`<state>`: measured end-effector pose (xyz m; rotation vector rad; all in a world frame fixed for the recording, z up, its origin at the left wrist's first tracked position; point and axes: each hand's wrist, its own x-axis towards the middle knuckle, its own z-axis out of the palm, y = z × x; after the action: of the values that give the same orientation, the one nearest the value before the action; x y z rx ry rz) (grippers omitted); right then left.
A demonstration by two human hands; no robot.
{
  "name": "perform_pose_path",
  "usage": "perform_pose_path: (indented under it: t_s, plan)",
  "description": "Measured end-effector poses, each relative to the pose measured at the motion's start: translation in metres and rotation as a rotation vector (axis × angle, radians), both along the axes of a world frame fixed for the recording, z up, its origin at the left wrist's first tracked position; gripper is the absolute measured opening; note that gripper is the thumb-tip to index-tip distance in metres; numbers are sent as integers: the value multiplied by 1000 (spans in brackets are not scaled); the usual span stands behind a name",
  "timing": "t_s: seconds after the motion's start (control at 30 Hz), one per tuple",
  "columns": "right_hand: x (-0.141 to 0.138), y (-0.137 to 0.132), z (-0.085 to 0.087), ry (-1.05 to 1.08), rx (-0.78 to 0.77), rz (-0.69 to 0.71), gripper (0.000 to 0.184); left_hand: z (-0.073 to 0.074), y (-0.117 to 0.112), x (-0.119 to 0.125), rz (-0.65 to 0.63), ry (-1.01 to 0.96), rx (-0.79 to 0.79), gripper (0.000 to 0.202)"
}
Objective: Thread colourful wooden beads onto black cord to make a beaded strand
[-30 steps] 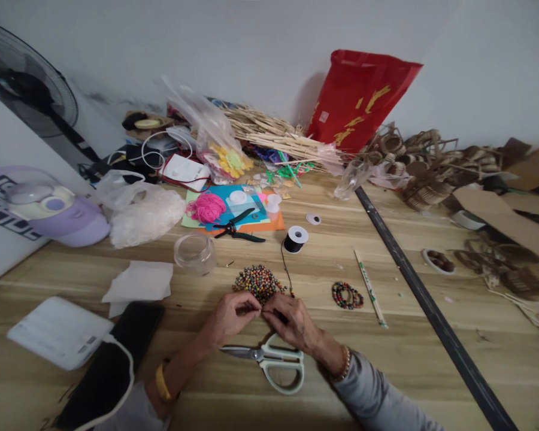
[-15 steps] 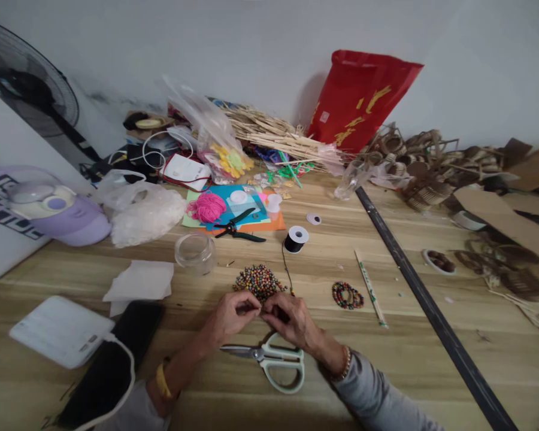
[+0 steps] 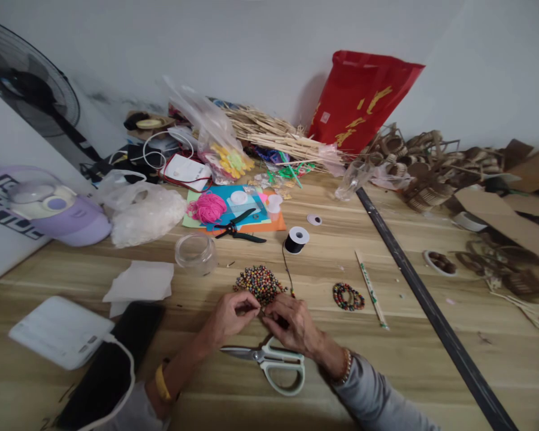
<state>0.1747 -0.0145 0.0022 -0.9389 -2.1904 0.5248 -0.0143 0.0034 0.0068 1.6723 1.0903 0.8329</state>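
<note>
Head view: wood-grain tabletop (image 3: pixel 413 389), cluttered. Left hand (image 3: pixel 233 314): thumb and forefinger curled into a ring, tips almost together; can't tell if a bead or cord is between them, too small. Right hand (image 3: pixel 294 323): fingers bent, thumb tip close to the left hand's tips; grip contents can't be told. Both at the near edge of a loose heap of small multicoloured round beads (image 3: pixel 259 282), partly covering it.

Thin black cord (image 3: pixel 285 265) runs from a white-flanged spool of black cord (image 3: pixel 297 240) down to the right hand, a few beads by its lower end.

In the way: steel scissors with pale green handles (image 3: pixel 303 376), just below the hands, upper loop partly behind the right hand.

Right of the hands: coiled multicoloured bead strand (image 3: pixel 339 297), slim green-and-white stick (image 3: pixel 370 287), then a long flat black strip (image 3: pixel 413 278) crossing the table.

Beyond the beads: black-handled cutters (image 3: pixel 249 237) overlapping coloured paper sheets (image 3: pixel 263 211), hot-pink yarn bundle (image 3: pixel 207 208) on the sheets. Clear round jar (image 3: pixel 196 257) left of the heap. Farther left: white papers (image 3: pixel 139 282), flat white box-shaped device (image 3: pixel 60 332) resting partly on a black slab (image 3: pixel 112 365), white cable (image 3: pixel 130 362) plugged in.

Back: shiny red bag (image 3: pixel 363 102) against the wall, brown woven baskets (image 3: pixel 426 191) right.
</note>
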Motion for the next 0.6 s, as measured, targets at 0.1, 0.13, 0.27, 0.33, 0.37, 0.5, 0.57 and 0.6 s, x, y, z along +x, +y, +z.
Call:
perform_pose_path:
  t_s: [0.1,0.13,0.27,0.33,0.37,0.5,0.57,0.6]
  plan:
    - [1,0,-3,-4,-17,17,8,0,0,0,-6,1,6,8]
    - [1,0,-4,-8,-23,23,8,0,0,0,-4,1,7,8]
    - [1,1,-3,-9,-27,27,8,-1,0,0,-2,7,21,8]
    - [0,1,-3,0,-25,24,8,-2,0,0,-1,10,28,8]
    - [0,1,-2,3,-24,23,8,-2,0,0,0,10,30,9]
    - [0,1,-3,-7,-22,17,8,0,-1,1,-6,13,35,9]
    - [1,1,-3,-15,-24,18,9,0,-1,0,-7,25,38,9]
    - [1,1,-3,-17,-26,19,9,1,-1,0,-6,31,40,9]
